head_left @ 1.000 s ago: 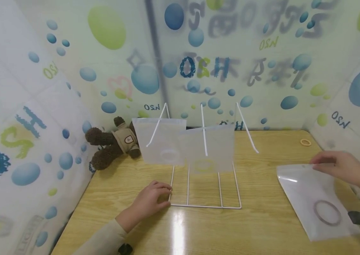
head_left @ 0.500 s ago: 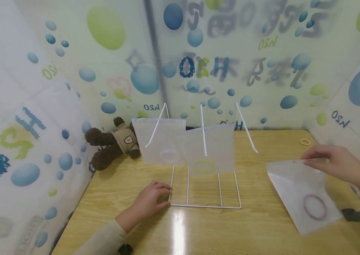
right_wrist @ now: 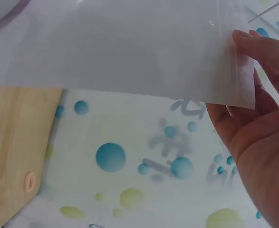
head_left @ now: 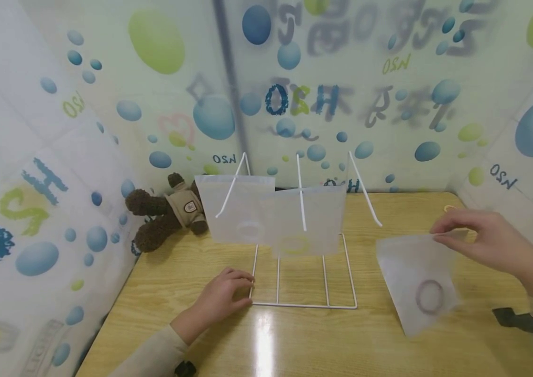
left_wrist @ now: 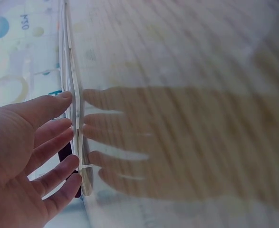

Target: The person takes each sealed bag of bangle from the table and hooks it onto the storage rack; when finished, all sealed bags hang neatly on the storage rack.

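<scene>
My right hand (head_left: 488, 243) pinches the top edge of a translucent zip-lock bag (head_left: 400, 262), which hangs tilted above the table to the right of a white wire rack (head_left: 304, 305). Inside that bag shows a thin brownish-purple ring (head_left: 430, 297). In the right wrist view, the thumb lies over the bag's top strip (right_wrist: 241, 71). My left hand (head_left: 221, 293) rests at the rack base's left front corner, fingers loosely bent against the wire. Two similar bags hang on the rack's left and middle prongs: one with a whitish ring (head_left: 249, 229), another with a yellow ring (head_left: 294, 244).
The rack's right prong (head_left: 365, 191) carries no bag. A brown teddy bear (head_left: 186, 207) lies behind the rack at left. At the table's back right corner lies a small yellowish ring (right_wrist: 30, 182). Printed sheeting (head_left: 365, 78) encloses the wooden table (head_left: 200, 345).
My right hand has carried its bag leftward toward the rack, slightly upward. The bag on the middle prong sways a little. My left hand stays where it was.
</scene>
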A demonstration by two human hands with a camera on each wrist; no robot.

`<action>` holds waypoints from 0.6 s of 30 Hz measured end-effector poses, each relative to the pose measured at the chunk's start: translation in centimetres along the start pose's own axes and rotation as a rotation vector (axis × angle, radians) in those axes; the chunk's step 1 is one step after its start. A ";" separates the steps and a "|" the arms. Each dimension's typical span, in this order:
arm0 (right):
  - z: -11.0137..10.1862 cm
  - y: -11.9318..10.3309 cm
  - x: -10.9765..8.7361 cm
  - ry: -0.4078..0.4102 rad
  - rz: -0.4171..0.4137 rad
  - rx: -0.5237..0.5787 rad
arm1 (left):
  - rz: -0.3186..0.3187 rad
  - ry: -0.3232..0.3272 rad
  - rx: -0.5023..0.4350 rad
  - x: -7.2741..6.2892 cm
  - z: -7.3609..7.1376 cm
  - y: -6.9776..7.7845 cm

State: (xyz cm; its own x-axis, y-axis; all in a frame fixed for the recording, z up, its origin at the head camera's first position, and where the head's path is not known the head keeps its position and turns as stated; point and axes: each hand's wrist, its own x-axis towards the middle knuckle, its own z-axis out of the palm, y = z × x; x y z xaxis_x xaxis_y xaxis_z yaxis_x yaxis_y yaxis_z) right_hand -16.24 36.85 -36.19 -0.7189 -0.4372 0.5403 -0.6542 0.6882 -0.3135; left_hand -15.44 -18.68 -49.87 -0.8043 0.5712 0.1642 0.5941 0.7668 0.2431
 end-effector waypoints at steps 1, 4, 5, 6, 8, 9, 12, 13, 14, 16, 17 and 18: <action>-0.1 -0.3 0.2 -0.001 -0.023 0.002 | 0.001 0.000 0.002 0.0 0.0 0.0; -0.2 -1.3 0.8 -0.009 -0.086 0.036 | 0.000 -0.001 0.001 0.0 0.0 0.0; -0.3 -1.5 1.0 -0.010 -0.105 0.050 | -0.001 0.000 0.000 0.0 0.0 0.0; -0.3 -1.8 1.2 -0.004 -0.123 0.068 | 0.000 0.001 -0.001 0.0 0.0 0.0; -0.2 -2.3 1.6 0.005 -0.154 0.103 | 0.001 0.004 -0.003 -0.1 0.0 0.0; -0.2 -2.5 1.7 0.008 -0.170 0.118 | 0.001 0.005 -0.003 -0.1 0.1 0.0; -0.1 -3.1 2.2 0.015 -0.219 0.168 | 0.001 0.004 -0.003 -0.1 0.1 0.0; -0.1 -3.3 2.4 0.010 -0.228 0.178 | 0.000 0.004 -0.005 -0.1 0.0 0.0; -0.1 -3.5 2.5 0.006 -0.237 0.188 | -0.001 0.003 -0.007 -0.1 0.0 0.0; -0.1 -3.9 2.8 0.004 -0.258 0.197 | -0.002 0.001 -0.010 -0.1 0.0 0.0; -0.2 -4.1 3.0 0.004 -0.267 0.195 | -0.002 0.002 -0.011 -0.1 0.0 0.0; -0.2 -4.3 3.2 0.006 -0.281 0.196 | -0.002 0.002 -0.013 -0.1 0.0 0.0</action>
State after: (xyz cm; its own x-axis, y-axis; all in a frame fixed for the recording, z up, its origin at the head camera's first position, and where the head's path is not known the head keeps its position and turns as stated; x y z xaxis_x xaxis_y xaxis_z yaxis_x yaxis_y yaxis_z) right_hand -15.69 32.59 -32.97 -0.5031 -0.5903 0.6313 -0.8597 0.4170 -0.2952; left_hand -15.35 -18.72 -49.83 -0.8053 0.5692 0.1658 0.5926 0.7638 0.2558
